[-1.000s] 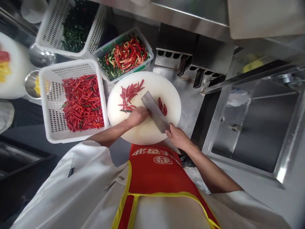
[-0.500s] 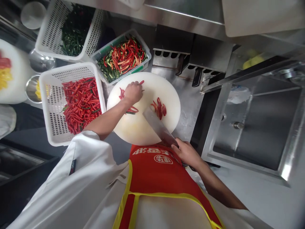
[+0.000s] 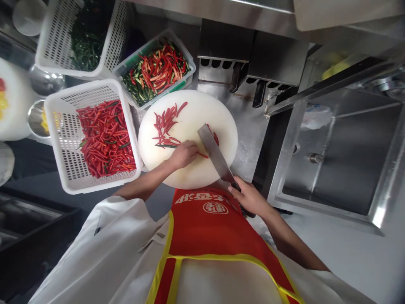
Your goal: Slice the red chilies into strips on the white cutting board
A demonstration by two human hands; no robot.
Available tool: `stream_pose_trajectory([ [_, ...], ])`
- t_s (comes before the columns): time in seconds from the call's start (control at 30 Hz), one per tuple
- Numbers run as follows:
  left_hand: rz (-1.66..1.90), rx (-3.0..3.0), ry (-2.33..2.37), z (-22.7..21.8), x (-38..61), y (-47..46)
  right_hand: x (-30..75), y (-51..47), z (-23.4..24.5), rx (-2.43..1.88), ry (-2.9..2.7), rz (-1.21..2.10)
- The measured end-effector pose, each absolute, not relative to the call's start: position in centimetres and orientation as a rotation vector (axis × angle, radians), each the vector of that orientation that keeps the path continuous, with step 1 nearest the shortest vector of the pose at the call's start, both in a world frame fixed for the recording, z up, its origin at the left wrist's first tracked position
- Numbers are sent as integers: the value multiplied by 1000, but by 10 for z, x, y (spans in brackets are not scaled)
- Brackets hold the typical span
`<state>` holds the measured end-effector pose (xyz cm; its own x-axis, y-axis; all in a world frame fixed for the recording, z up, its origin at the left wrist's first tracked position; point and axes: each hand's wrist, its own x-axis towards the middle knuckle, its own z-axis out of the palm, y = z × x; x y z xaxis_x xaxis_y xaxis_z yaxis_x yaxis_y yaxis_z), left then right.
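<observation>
My left hand is closed on a red chili pepper, whose end sticks out to the right over the round white cutting board. My right hand grips a cleaver by its handle. The broad blade lies slanted above the right part of the board, just right of the held pepper. Some cut red chili pieces show behind the blade, partly hidden by it. On the board's left side lies a loose pile of red chilies, with a dark green one at its lower edge.
A white basket full of red chilies stands left of the board. Behind it are a basket of green chilies and a plastic tub of cut chilies. Knife racks stand behind the board; a steel sink is at right.
My left hand has come from the far-left pile toward the board's near middle, bringing a red chili beside the blade. The cleaver has shifted slightly right and up, covering more of the cut pieces.
</observation>
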<state>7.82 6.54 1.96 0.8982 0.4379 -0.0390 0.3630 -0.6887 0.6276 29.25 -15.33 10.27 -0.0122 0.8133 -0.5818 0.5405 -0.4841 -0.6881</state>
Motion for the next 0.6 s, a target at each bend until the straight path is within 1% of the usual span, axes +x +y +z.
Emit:
stream_pose_trajectory([
  [0.1, 298, 2515, 587, 13, 77, 61, 293, -157, 107, -2144, -1420, 1468],
  [0.2, 339, 2491, 463, 10, 79, 57, 294, -159, 112, -2258, -1523, 1392],
  [0.4, 396, 2488, 388, 3, 82, 51, 301, -157, 128, -2279, -1643, 1351],
  [0.6, 449, 2503, 356, -7, 81, 53, 305, -154, 136, -2266, -1700, 1402],
])
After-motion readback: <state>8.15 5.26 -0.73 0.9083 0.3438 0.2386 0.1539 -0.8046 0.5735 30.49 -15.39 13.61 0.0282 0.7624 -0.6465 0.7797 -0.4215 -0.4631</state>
